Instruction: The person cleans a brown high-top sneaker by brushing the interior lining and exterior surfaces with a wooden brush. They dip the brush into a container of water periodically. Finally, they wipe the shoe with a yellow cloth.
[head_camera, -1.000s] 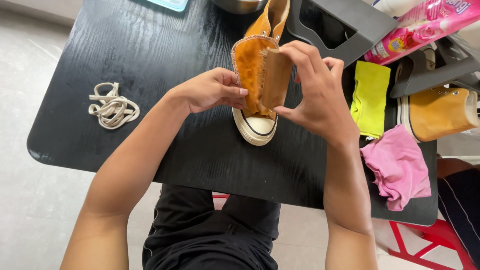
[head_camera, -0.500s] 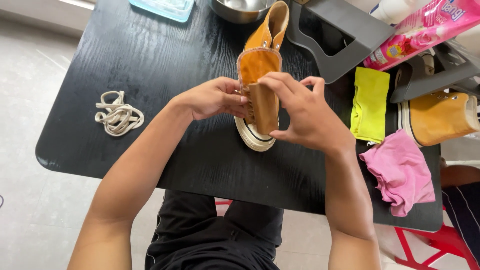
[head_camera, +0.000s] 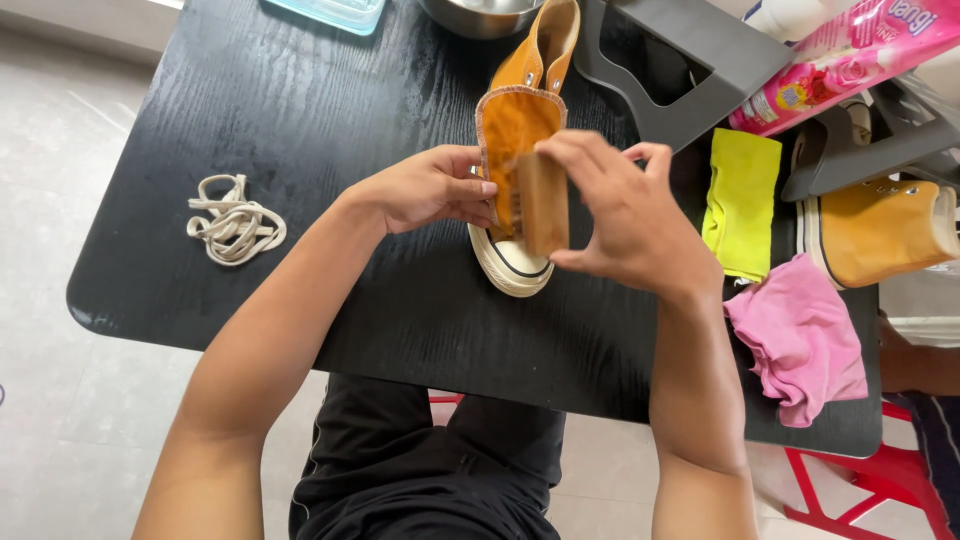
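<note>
An orange high-top sneaker (head_camera: 524, 110) without laces lies on the black table (head_camera: 330, 120), its white toe cap toward me and its tongue pulled up. My left hand (head_camera: 430, 188) grips the sneaker's left side near the toe. My right hand (head_camera: 625, 215) holds a small wooden brush (head_camera: 543, 204) against the tongue and front of the shoe.
A bundle of cream shoelaces (head_camera: 233, 220) lies at the table's left. A yellow cloth (head_camera: 742, 200), a pink cloth (head_camera: 803, 340) and a second orange sneaker (head_camera: 880, 230) sit at the right. Grey shoe stands (head_camera: 680, 60), a pink pouch (head_camera: 850, 50), a metal bowl (head_camera: 480, 14) stand behind.
My right hand has slid the brush down along the tongue toward the toe. The left hand keeps its hold on the shoe.
</note>
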